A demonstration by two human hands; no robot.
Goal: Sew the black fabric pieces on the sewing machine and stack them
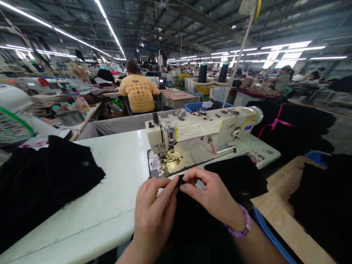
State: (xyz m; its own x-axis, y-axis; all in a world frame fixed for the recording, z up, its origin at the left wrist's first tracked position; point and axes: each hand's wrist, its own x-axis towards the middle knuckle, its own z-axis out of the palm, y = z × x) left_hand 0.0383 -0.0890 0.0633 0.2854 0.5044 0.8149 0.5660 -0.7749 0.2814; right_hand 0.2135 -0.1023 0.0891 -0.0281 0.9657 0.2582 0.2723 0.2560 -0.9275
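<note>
Both of my hands pinch a piece of black fabric point(192, 216) at its upper edge, just in front of the sewing machine point(198, 128). My left hand point(155, 205) has thumb and fingers closed on the fabric's left side. My right hand point(210, 190), with a purple bracelet at the wrist, grips the same edge close by. The fabric hangs down toward my lap, its lower part dark and hard to make out. Beyond my fingertips are the machine's presser foot and needle plate point(172, 159); the fabric is apart from them.
A black fabric pile point(55, 179) lies on the left of the white table point(115, 172). Another black piece point(236, 176) lies at right, near a wooden board point(275, 190) with more black fabric. A person in a yellow shirt point(140, 91) sits ahead, facing away. A fan point(13, 121) stands left.
</note>
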